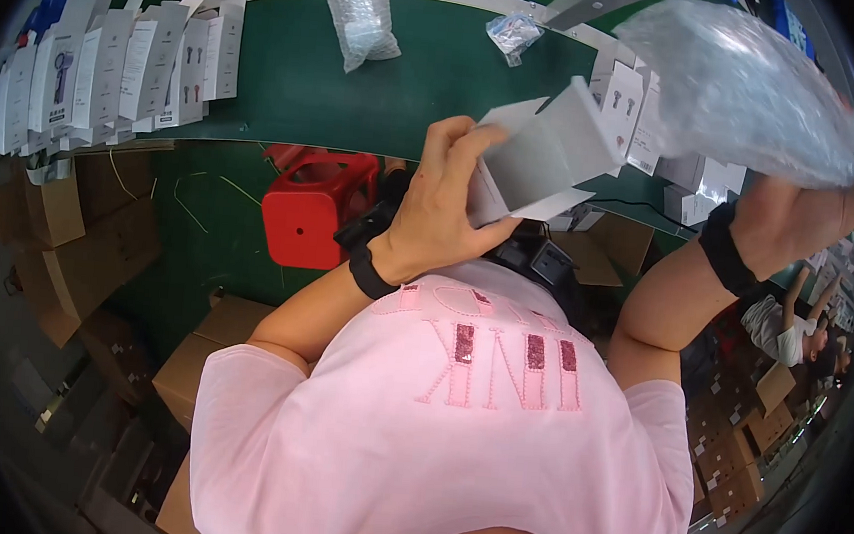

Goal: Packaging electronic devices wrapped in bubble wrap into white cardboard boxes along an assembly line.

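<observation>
My left hand (pixel 443 193) is wrapped round an open white cardboard box (pixel 552 156), fingers on its left side and thumb below. The box is tilted over the near edge of the bench. Its flaps stand apart, and I see its pale inside. At the far right my right hand (pixel 807 222) holds a large clear plastic bubble-wrap bag (pixel 742 91), raised above the bench. Most of the right fingers are hidden by the bag, and what lies inside it is blurred. Both wrists wear black bands.
Several open white boxes (pixel 101 71) stand in a row on the green bench (pixel 272 64) at the left. More white boxes (pixel 625 107) stand under the raised bag. A bubble-wrapped item (pixel 361 21) and a small plastic packet (pixel 513 38) lie farther back. A red stool (pixel 316 213) and cartons are below.
</observation>
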Available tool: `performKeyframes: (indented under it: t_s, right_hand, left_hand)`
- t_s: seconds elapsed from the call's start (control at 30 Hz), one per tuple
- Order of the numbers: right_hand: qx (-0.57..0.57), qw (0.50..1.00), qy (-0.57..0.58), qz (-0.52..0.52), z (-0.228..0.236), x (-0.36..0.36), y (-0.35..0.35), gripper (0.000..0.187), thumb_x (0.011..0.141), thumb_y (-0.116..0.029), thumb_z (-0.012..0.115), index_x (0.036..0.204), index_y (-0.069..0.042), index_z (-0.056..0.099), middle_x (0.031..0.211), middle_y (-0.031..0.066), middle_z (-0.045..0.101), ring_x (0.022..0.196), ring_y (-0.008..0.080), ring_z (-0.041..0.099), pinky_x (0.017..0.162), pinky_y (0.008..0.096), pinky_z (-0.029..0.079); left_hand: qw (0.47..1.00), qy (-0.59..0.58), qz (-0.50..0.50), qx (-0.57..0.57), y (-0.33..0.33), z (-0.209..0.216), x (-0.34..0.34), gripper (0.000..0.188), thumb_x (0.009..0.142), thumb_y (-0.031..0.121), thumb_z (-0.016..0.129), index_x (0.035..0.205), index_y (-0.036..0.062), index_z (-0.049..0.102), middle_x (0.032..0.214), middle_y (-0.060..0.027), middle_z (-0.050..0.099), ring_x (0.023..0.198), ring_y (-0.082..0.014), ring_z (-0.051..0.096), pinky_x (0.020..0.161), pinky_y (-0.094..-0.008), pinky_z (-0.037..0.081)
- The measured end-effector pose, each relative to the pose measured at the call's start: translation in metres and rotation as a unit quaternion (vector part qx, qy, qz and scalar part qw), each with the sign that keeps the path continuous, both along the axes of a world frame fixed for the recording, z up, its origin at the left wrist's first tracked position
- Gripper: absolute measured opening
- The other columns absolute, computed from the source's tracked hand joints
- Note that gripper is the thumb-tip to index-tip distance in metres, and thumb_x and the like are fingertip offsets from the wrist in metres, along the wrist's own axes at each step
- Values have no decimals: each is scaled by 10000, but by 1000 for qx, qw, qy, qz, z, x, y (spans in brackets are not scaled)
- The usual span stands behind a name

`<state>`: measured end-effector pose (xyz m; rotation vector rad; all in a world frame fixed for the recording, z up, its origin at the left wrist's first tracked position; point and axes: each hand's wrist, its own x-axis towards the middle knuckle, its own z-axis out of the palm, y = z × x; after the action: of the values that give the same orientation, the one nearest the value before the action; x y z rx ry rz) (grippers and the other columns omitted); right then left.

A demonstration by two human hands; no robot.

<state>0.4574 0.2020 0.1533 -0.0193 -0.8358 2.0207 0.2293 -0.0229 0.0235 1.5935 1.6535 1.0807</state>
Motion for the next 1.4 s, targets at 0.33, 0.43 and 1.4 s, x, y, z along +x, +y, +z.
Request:
performKeyframes:
  t_s: [0.33, 0.43, 1.4]
  right_hand:
    - [237, 808, -483, -242, -52, -135, -109, 191, 897, -170, 656, 1035, -48, 606, 913, -5, 605, 796, 72, 550, 711, 207, 435]
    - [149, 812, -564, -20, -54, -154, -133, 253, 943, -229, 568, 1060, -6, 596, 971, 83, 578, 871, 180, 560, 807, 298, 446]
    - [-27, 787, -589, -184, -206, -161, 19, 218, 843, -195, 693, 1000, -45, 686, 812, 11, 643, 671, 99, 574, 617, 232, 478]
  left_hand:
    - [998, 19, 49, 16, -13, 17, -31, 999, 600, 197, 852, 1397, -29, 295, 1195, -222, 413, 1032, -399, 541, 820, -417, 519]
    - [999, 27, 39, 23, -12, 14, -42, 1013, 601, 194, 848, 1406, -28, 276, 1201, -225, 417, 1038, -398, 541, 820, -414, 521]
    - [954, -279, -36, -101, 36, -8, -213, 748, 665, 213, 833, 1268, -10, 451, 1150, -117, 588, 1063, -204, 563, 909, -345, 451]
